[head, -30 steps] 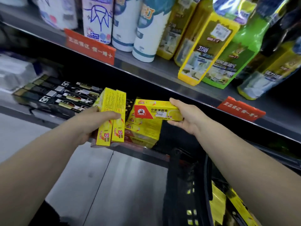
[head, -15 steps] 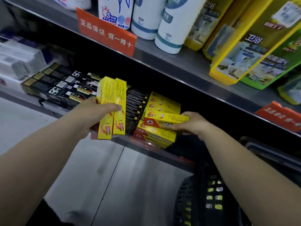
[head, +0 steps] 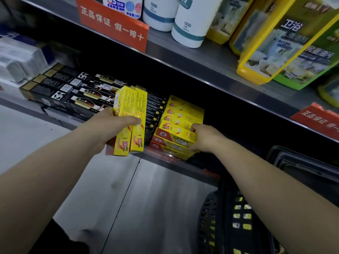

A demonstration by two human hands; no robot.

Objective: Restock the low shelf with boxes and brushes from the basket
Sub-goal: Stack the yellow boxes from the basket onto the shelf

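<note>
My left hand (head: 110,129) grips two yellow boxes (head: 131,114) upright, side by side, in front of the low shelf (head: 165,160). A stack of yellow boxes (head: 183,114) lies on that shelf. My right hand (head: 205,138) holds the right end of the top front yellow box (head: 176,134) as it lies on the stack, thumb over it. The black basket (head: 229,217) stands at the lower right, with yellow packs showing through its mesh.
Black boxes (head: 73,88) fill the low shelf to the left of the yellow stack. White packs (head: 18,59) lie at the far left. The upper shelf carries white bottles (head: 190,24), yellow and green refill pouches (head: 286,43) and red price tags (head: 113,24). Grey floor lies below.
My right hand has carried its yellow box down from mid-air onto the stack on the low shelf and pushed it in. My left hand still holds its two boxes.
</note>
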